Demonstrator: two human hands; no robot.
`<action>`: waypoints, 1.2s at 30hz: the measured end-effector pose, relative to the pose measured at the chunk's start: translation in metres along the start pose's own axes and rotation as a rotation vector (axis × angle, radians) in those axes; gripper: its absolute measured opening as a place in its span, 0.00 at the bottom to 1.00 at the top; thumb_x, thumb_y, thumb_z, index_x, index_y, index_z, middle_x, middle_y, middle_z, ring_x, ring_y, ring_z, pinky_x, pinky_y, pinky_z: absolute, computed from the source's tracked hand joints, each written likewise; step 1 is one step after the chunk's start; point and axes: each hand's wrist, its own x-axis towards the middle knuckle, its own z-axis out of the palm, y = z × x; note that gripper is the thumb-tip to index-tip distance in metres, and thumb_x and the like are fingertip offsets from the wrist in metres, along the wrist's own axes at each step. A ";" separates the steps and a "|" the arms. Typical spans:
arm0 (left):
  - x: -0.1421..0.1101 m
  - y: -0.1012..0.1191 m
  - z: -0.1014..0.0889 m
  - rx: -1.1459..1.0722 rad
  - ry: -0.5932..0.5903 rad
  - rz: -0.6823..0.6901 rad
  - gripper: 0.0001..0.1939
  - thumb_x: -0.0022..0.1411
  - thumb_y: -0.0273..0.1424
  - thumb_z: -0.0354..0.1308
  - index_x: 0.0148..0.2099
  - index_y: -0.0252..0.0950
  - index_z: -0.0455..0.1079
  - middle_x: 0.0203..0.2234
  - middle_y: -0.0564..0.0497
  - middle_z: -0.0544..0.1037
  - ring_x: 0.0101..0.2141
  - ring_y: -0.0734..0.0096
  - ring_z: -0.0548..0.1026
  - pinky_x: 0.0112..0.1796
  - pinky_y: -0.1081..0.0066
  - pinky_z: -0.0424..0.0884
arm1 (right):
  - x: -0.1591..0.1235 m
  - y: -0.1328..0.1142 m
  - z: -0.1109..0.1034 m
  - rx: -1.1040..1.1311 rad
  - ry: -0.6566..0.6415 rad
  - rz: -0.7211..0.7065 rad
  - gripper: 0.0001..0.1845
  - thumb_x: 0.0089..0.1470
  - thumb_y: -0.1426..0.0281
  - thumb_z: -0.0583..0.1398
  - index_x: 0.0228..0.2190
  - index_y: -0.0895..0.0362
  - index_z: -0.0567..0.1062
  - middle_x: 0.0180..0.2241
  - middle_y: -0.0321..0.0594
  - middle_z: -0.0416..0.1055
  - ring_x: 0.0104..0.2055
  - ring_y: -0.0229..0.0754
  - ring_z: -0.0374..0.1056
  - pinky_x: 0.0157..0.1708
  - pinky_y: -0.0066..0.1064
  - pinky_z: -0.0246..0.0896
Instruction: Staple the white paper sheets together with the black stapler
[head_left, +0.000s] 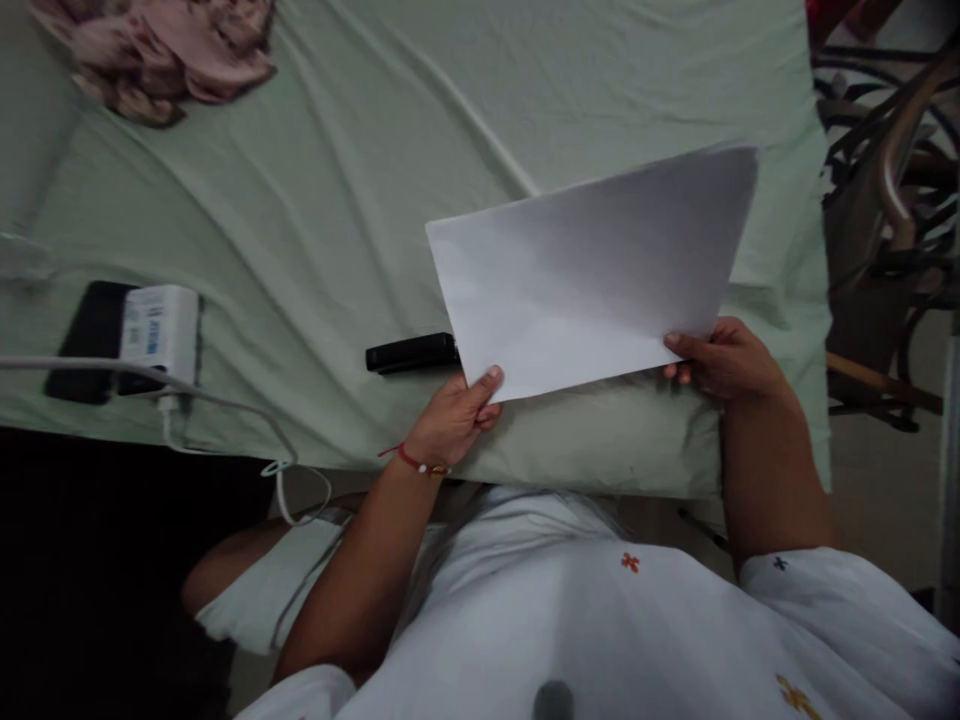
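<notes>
A blank white sheet of paper [592,270] is held up above a bed covered with a pale green sheet [337,180]. My left hand [454,415] pinches the paper's lower left corner, thumb on top. My right hand [724,355] grips the lower right corner, fingers closed on it. A black stapler [411,353] lies on the bed just left of the paper, partly hidden behind its edge. A pale green pillow [600,445] sits under both hands.
A white power adapter [160,333] with a white cable [225,410] rests on a black phone [86,340] at the bed's left edge. Crumpled pink cloth [165,50] lies at the far left. A dark metal chair [892,200] stands on the right.
</notes>
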 end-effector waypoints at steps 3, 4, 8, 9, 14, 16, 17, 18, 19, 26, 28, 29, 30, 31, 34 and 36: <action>0.000 0.002 -0.004 -0.023 0.014 -0.017 0.23 0.50 0.38 0.81 0.34 0.34 0.69 0.21 0.61 0.64 0.19 0.85 0.59 0.18 0.82 0.53 | 0.001 0.002 -0.005 0.018 0.035 0.008 0.29 0.34 0.49 0.82 0.19 0.54 0.76 0.16 0.37 0.70 0.17 0.33 0.63 0.12 0.24 0.58; 0.000 0.002 -0.005 -0.021 0.019 -0.025 0.22 0.52 0.37 0.80 0.34 0.34 0.69 0.20 0.61 0.64 0.19 0.84 0.60 0.18 0.83 0.53 | 0.001 0.003 -0.006 0.022 0.036 0.016 0.29 0.35 0.49 0.82 0.19 0.54 0.75 0.16 0.37 0.70 0.16 0.33 0.62 0.12 0.24 0.57; -0.002 0.000 -0.007 -0.020 0.050 -0.019 0.19 0.53 0.36 0.78 0.38 0.33 0.72 0.20 0.60 0.67 0.20 0.83 0.62 0.19 0.82 0.57 | 0.000 0.003 -0.006 0.027 0.014 0.031 0.29 0.38 0.49 0.81 0.21 0.54 0.74 0.16 0.36 0.68 0.16 0.32 0.62 0.12 0.23 0.56; -0.003 0.000 -0.008 -0.023 0.055 -0.007 0.19 0.52 0.35 0.78 0.39 0.33 0.73 0.21 0.60 0.67 0.20 0.83 0.63 0.19 0.82 0.57 | 0.000 0.001 -0.005 0.026 0.013 0.034 0.29 0.37 0.49 0.81 0.22 0.55 0.74 0.16 0.35 0.68 0.16 0.32 0.62 0.12 0.23 0.56; -0.007 0.001 -0.017 0.062 0.055 0.053 0.16 0.52 0.35 0.76 0.38 0.35 0.73 0.21 0.58 0.72 0.20 0.81 0.64 0.20 0.81 0.59 | -0.009 -0.015 0.002 0.060 0.066 0.025 0.31 0.31 0.51 0.83 0.20 0.56 0.74 0.15 0.33 0.67 0.16 0.31 0.62 0.12 0.21 0.58; -0.011 -0.001 -0.024 0.146 0.110 0.151 0.14 0.56 0.36 0.73 0.39 0.35 0.74 0.21 0.57 0.72 0.20 0.80 0.64 0.21 0.79 0.59 | -0.014 -0.021 0.003 0.077 0.109 0.002 0.30 0.30 0.53 0.84 0.19 0.56 0.74 0.15 0.32 0.66 0.16 0.31 0.63 0.13 0.20 0.59; -0.013 -0.002 -0.028 0.204 0.164 0.237 0.12 0.59 0.37 0.70 0.40 0.35 0.75 0.21 0.57 0.71 0.20 0.79 0.64 0.21 0.78 0.59 | -0.016 -0.023 0.003 0.084 0.135 -0.012 0.30 0.30 0.53 0.84 0.19 0.56 0.74 0.16 0.32 0.66 0.17 0.31 0.63 0.12 0.20 0.59; -0.015 -0.003 -0.033 0.279 0.235 0.343 0.11 0.62 0.38 0.68 0.41 0.35 0.76 0.22 0.57 0.71 0.21 0.78 0.65 0.22 0.77 0.60 | -0.019 -0.025 0.004 0.091 0.162 -0.023 0.30 0.30 0.54 0.84 0.20 0.56 0.74 0.16 0.31 0.66 0.17 0.30 0.63 0.12 0.20 0.59; -0.018 -0.004 -0.038 0.372 0.321 0.460 0.10 0.65 0.38 0.65 0.42 0.36 0.77 0.23 0.56 0.72 0.22 0.77 0.66 0.24 0.76 0.62 | -0.020 -0.025 0.004 0.099 0.183 -0.030 0.29 0.29 0.55 0.84 0.20 0.56 0.74 0.17 0.31 0.66 0.17 0.30 0.63 0.13 0.19 0.59; -0.019 0.008 -0.072 1.042 0.626 0.971 0.14 0.76 0.38 0.54 0.49 0.42 0.81 0.48 0.43 0.83 0.55 0.54 0.77 0.62 0.51 0.68 | -0.016 -0.015 0.024 0.043 0.161 0.020 0.30 0.33 0.53 0.83 0.20 0.55 0.72 0.17 0.32 0.66 0.18 0.30 0.62 0.14 0.21 0.59; -0.010 0.010 -0.078 1.105 0.595 0.970 0.16 0.76 0.39 0.54 0.52 0.42 0.81 0.55 0.42 0.82 0.63 0.50 0.72 0.68 0.47 0.61 | -0.012 -0.012 0.027 0.000 0.153 0.041 0.28 0.35 0.54 0.82 0.21 0.54 0.73 0.18 0.33 0.67 0.18 0.31 0.62 0.14 0.22 0.59; -0.004 0.011 -0.080 1.127 0.581 0.957 0.16 0.76 0.40 0.54 0.54 0.43 0.81 0.58 0.42 0.81 0.67 0.49 0.69 0.70 0.46 0.59 | -0.011 -0.011 0.028 -0.017 0.153 0.051 0.27 0.36 0.54 0.81 0.22 0.54 0.73 0.18 0.33 0.67 0.18 0.32 0.62 0.14 0.22 0.59; 0.001 0.010 -0.082 1.143 0.565 0.941 0.17 0.76 0.40 0.53 0.56 0.43 0.81 0.60 0.43 0.80 0.69 0.48 0.67 0.71 0.45 0.57 | -0.009 -0.011 0.029 -0.028 0.155 0.055 0.26 0.36 0.55 0.81 0.22 0.54 0.73 0.18 0.34 0.68 0.18 0.32 0.62 0.14 0.23 0.59; 0.006 0.010 -0.083 1.155 0.543 0.924 0.18 0.76 0.41 0.53 0.58 0.43 0.80 0.62 0.43 0.79 0.71 0.48 0.65 0.71 0.44 0.56 | -0.008 -0.011 0.029 -0.034 0.153 0.057 0.26 0.36 0.55 0.81 0.22 0.54 0.73 0.18 0.34 0.68 0.19 0.32 0.63 0.14 0.23 0.59; 0.017 0.008 -0.084 1.165 0.468 0.889 0.20 0.77 0.41 0.52 0.61 0.43 0.78 0.65 0.43 0.78 0.71 0.49 0.66 0.71 0.42 0.56 | -0.007 -0.011 0.030 -0.026 0.146 0.048 0.25 0.37 0.56 0.81 0.22 0.53 0.73 0.19 0.33 0.68 0.19 0.33 0.64 0.14 0.24 0.59; 0.019 0.009 -0.085 1.163 0.431 0.884 0.20 0.77 0.41 0.52 0.61 0.43 0.78 0.65 0.43 0.79 0.71 0.50 0.67 0.71 0.42 0.57 | -0.006 -0.011 0.032 -0.016 0.143 0.046 0.25 0.37 0.55 0.81 0.23 0.53 0.74 0.19 0.34 0.69 0.19 0.34 0.64 0.14 0.24 0.59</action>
